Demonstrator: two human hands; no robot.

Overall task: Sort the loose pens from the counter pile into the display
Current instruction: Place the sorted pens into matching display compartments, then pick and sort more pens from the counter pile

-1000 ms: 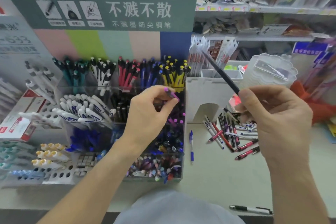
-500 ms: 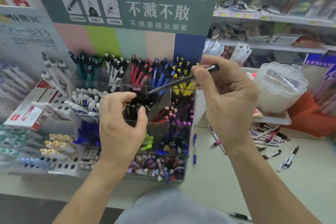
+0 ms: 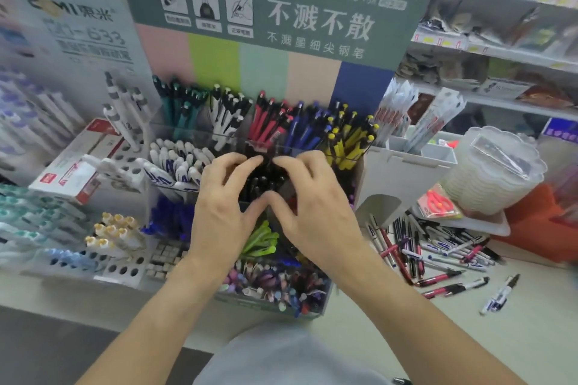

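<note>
both my hands: left hand (image 3: 219, 206), right hand (image 3: 312, 206) curled over black-pen slot (image 3: 264, 180), grip unclear | loose pens (image 3: 438, 253): light, stiff, slick, pinch mid-barrel

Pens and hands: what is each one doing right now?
Left hand: fingers curled over the black pens, grip unclear.
Right hand: same, opposite side.
Black pens: standing in their compartment.
Counter pile: loose, unsorted.
Yellow pens: upright in the display.
</note>
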